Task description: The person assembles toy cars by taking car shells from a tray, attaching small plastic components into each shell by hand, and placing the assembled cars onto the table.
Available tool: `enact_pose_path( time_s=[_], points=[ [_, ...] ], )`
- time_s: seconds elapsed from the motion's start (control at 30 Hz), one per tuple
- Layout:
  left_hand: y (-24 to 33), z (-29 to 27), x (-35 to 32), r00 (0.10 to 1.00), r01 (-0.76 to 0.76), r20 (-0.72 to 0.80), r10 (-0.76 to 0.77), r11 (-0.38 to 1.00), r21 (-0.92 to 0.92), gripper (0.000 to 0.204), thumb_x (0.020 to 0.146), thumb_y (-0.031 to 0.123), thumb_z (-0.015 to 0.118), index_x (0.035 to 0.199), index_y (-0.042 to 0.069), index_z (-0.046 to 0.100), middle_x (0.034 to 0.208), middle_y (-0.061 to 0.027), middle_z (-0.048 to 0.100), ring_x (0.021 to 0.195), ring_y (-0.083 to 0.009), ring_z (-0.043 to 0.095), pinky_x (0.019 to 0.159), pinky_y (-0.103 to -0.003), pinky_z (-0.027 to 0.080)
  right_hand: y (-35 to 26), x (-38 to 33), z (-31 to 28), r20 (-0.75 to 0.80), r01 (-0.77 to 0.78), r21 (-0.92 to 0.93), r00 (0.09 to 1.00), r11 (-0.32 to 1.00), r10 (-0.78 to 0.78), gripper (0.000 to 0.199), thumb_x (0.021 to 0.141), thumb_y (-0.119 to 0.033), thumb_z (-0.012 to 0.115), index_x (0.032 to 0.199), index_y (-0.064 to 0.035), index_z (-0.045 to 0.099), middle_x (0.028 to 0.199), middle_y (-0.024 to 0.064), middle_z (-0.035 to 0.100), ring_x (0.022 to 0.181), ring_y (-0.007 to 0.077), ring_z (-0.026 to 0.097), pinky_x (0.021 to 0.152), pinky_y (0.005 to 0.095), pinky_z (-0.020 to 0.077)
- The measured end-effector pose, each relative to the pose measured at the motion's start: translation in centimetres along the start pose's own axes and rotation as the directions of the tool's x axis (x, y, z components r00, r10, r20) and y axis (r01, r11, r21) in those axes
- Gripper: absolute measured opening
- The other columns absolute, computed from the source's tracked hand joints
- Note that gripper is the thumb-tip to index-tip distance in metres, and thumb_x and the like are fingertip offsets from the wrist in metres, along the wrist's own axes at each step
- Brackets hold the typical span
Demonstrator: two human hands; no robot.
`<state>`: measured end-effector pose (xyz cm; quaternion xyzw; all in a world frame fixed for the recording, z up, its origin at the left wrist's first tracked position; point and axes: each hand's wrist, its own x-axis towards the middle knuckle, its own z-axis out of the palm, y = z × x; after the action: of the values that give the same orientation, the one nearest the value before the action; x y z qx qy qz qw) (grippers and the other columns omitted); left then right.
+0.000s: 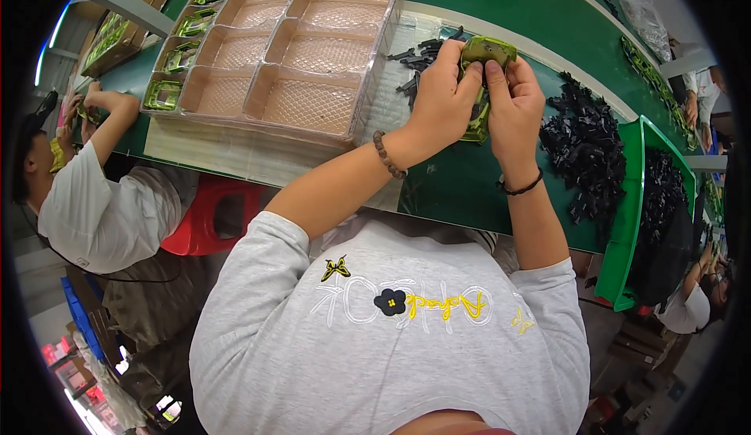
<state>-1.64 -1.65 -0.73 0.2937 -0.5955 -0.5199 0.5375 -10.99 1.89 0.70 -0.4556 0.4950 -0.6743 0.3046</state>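
Note:
Both my hands grip a shiny translucent green plastic shell, perhaps a toy car body, above the worktable. My left hand has its fingers round the left side of the shell. My right hand holds the right side, and both thumbs press on the near face. Just below, partly hidden by my hands, is another green plastic piece; whether it touches the shell I cannot tell. Small black plastic parts lie in a loose heap beside my left hand. A larger pile of black parts spreads right of my right hand.
A clear compartment tray stands to the left, with several green shells in its left column. A green bin of black parts stands at right. A co-worker sits at far left near a red stool. Beyond runs a green belt.

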Motion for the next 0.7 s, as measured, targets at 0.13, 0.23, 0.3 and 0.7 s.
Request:
enact_pose_path(
  time_s=[0.13,0.23,0.3,0.7],
  points=[
    [0.3,-0.2,0.1,1.000,-0.025,0.017,0.025,0.999,-0.023,0.014,0.089,0.012,0.050,0.094,-0.001,0.047,0.062,-0.0069,0.052,0.053,-0.0101,0.047,0.048,-0.028,0.037,0.4,-0.1,0.2,-0.027,0.080,-0.035,0.996,0.996,-0.081,0.020,0.090,-0.008,0.056,0.105,0.0042,0.056,0.095,0.0065,0.064,0.083,0.0088,0.059,0.073,0.0206,0.0462],
    [0.2,-0.2,-0.1,1.000,0.022,0.014,-0.022,0.999,-0.028,0.014,0.089,0.012,0.050,0.094,-0.001,0.047,0.064,-0.0072,0.053,0.054,-0.0098,0.047,0.048,-0.028,0.037,-0.2,-0.4,0.2,-0.024,0.048,-0.120,0.998,0.992,-0.051,0.019,0.089,-0.007,0.056,0.104,0.0043,0.056,0.096,0.0080,0.064,0.086,0.0095,0.058,0.074,0.0214,0.0457],
    [0.2,0.0,-0.2,0.999,0.031,0.008,-0.031,0.998,-0.049,0.014,0.088,0.012,0.050,0.093,-0.001,0.048,0.065,-0.0076,0.054,0.055,-0.0103,0.048,0.049,-0.028,0.037,-0.2,-0.5,0.3,-0.041,0.026,-0.079,0.999,0.997,-0.029,0.018,0.089,-0.006,0.055,0.103,0.0043,0.055,0.096,0.0085,0.063,0.087,0.0101,0.058,0.075,0.0221,0.0455],
    [0.4,0.4,-0.3,0.995,0.089,-0.032,-0.096,0.981,-0.170,0.013,0.087,0.007,0.049,0.096,-0.002,0.051,0.075,-0.0076,0.059,0.062,-0.0123,0.055,0.053,-0.025,0.043,-0.8,0.2,-1.3,0.103,-0.028,-0.062,0.994,0.998,0.034,0.024,0.091,-0.011,0.052,0.111,0.0027,0.052,0.100,0.0081,0.059,0.085,0.0119,0.056,0.076,0.0243,0.0451]
  ],
)
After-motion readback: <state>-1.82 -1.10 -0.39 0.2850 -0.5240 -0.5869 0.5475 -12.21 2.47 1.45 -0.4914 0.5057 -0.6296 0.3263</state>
